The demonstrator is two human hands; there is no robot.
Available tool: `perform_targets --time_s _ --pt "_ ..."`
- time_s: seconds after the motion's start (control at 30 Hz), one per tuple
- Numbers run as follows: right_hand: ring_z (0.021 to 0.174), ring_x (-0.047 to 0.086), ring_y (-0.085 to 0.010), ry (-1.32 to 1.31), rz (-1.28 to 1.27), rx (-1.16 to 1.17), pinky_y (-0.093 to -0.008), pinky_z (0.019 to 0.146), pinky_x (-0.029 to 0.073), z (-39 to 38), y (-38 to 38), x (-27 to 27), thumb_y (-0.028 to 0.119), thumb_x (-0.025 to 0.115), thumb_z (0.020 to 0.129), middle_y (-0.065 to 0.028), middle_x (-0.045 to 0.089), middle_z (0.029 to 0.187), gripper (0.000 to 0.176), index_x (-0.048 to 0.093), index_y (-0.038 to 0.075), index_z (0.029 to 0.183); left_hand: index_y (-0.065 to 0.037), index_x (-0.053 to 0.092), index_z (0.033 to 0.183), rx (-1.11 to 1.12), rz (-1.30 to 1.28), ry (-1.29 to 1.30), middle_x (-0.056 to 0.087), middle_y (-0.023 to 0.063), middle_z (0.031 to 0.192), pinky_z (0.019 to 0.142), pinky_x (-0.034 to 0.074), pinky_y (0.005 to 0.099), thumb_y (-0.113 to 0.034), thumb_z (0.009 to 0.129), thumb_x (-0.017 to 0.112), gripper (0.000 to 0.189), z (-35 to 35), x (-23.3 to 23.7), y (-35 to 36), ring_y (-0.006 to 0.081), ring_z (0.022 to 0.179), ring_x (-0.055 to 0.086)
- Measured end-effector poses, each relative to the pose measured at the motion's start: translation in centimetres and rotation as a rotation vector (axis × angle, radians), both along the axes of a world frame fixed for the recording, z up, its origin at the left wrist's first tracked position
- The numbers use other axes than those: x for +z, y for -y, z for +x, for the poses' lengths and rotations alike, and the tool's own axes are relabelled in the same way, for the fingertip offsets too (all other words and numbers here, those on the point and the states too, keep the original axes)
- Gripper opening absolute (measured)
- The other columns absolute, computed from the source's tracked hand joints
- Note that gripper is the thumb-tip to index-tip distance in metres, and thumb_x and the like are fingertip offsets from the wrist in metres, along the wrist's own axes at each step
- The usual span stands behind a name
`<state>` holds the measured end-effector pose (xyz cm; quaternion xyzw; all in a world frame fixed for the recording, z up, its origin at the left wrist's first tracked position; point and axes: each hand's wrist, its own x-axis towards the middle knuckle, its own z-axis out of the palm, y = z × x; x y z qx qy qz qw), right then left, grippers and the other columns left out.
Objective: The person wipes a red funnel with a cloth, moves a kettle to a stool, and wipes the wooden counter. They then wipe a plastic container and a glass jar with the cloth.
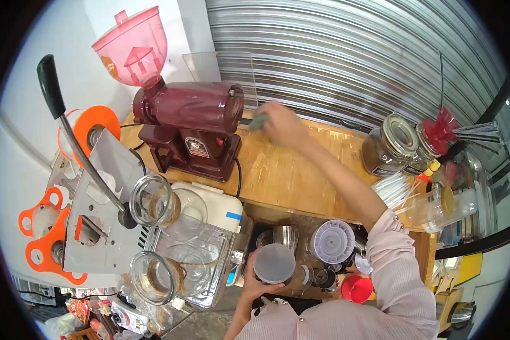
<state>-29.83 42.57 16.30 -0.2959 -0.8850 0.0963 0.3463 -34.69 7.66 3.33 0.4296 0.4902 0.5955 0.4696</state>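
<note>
- Right hand grips a grey-green cloth toward the back of the wooden counter; light, flat pressure should suit.
- Left hand clasps a round tub, best kept level.
- Coffee grinder stands beside the cloth; mind its cord.

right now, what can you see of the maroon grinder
The maroon grinder stands upright on the wooden counter, its glossy surface looking like painted metal. A translucent pink hopper tops the barrel-shaped housing's left end; below are a label plate and a red switch. A black cord trails beside it. The right hand, holding what seems a greyish-green cloth, is close; contact is unclear.
</note>
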Motion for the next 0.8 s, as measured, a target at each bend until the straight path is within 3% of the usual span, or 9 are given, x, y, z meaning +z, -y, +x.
perform_targets --time_s 0.17,0.27,0.33,0.4,0.5,0.57,0.63,0.73,0.8 --pt "0.087 0.055 -0.0299 0.232 0.059 0.048 -0.0382 0.073 0.046 -2.5 1.1 -0.6 0.002 0.057 0.068 -0.0099 0.055 0.09 0.025 0.061 0.009 0.092 -0.003 0.033 0.126 -0.089 0.017 -0.065 0.041 0.0115 0.118 0.092 0.036 0.0355 -0.023 0.043 0.086 0.1 0.4 -0.1 -1.2 0.0243 0.109 0.045" --pt "0.085 0.056 -0.0299 0.221 0.04 0.022 -0.0383 0.071 0.047 -1.4 0.1 -1.0 0.001 0.057 0.067 -0.0105 0.056 0.089 0.027 0.062 0.01 0.092 -0.002 0.033 0.126 -0.106 0.046 -0.054 0.041 0.0121 0.117 0.092 0.036 0.036 -0.025 0.043 0.086 0.1 0.6 -0.6 -1.4 0.0247 0.109 0.045" --pt "0.082 0.057 -0.031 0.333 0.109 -0.066 -0.0407 0.07 0.047 1.0 -2.0 -1.0 0.006 0.057 0.069 -0.013 0.056 0.085 0.015 0.061 0.007 0.083 -0.002 0.033 0.126 -0.104 0.031 -0.041 0.041 0.0121 0.117 0.092 0.036 0.036 -0.025 0.043 0.086 0.101 0.7 -0.7 -1.2 0.0248 0.109 0.045" --pt "0.083 0.057 -0.031 0.435 0.019 -0.254 -0.0403 0.071 0.047 3.4 -4.4 0.1 0.006 0.055 0.071 -0.013 0.056 0.089 0.017 0.06 0.007 0.088 -0.002 0.033 0.126 -0.107 0.032 -0.081 0.041 0.012 0.117 0.092 0.036 0.0358 -0.024 0.042 0.086 0.101 0.7 -0.5 -1.2 0.0248 0.109 0.044" --pt "0.087 0.056 -0.0298 0.185 -0.069 -0.246 -0.0394 0.073 0.047 3.8 -4.4 2.2 0.006 0.057 0.071 -0.0117 0.055 0.093 0.023 0.059 0.008 0.094 -0.002 0.034 0.125 -0.116 0.023 -0.123 0.04 0.0118 0.118 0.093 0.035 0.0355 -0.024 0.042 0.086 0.101 0.3 -0.5 -1.0 0.0248 0.11 0.044" --pt "0.091 0.054 -0.0288 -0.029 -0.086 0.054 -0.0381 0.076 0.045 2.1 -2.4 1.0 0.004 0.056 0.073 -0.0105 0.055 0.094 0.022 0.059 0.011 0.094 -0.002 0.035 0.125 -0.11 -0.024 -0.009 0.04 0.0117 0.118 0.093 0.035 0.0353 -0.024 0.042 0.086 0.1 0.6 -1.2 -0.7 0.0249 0.111 0.043" --pt "0.092 0.052 -0.0302 0.124 0.029 0.325 -0.0386 0.077 0.044 0.8 1.9 1.2 0.002 0.056 0.072 -0.0106 0.053 0.094 0.022 0.059 0.01 0.092 -0.002 0.035 0.125 -0.129 -0.04 -0.047 0.04 0.0117 0.118 0.093 0.035 0.0352 -0.024 0.043 0.086 0.099 0.5 -0.8 -0.9 0.0249 0.111 0.043" --pt "0.09 0.052 -0.0311 0.248 -0.135 0.298 -0.0393 0.076 0.044 0.7 5.4 0.0 0.001 0.055 0.07 -0.0107 0.053 0.092 0.024 0.058 0.009 0.092 -0.002 0.034 0.125 -0.122 -0.013 -0.093 0.04 0.012 0.118 0.093 0.035 0.0352 -0.025 0.044 0.085 0.099 0.1 -0.2 -1.6 0.0251 0.11 0.043" --pt "0.091 0.052 -0.031 0.217 -0.175 0.23 -0.0396 0.076 0.044 1.0 3.9 0.0 0.001 0.054 0.069 -0.0105 0.053 0.092 0.025 0.058 0.009 0.092 -0.002 0.034 0.126 -0.107 0.006 -0.104 0.04 0.0123 0.118 0.093 0.035 0.0353 -0.026 0.044 0.085 0.1 0.0 0.0 -1.9 0.0252 0.11 0.044"
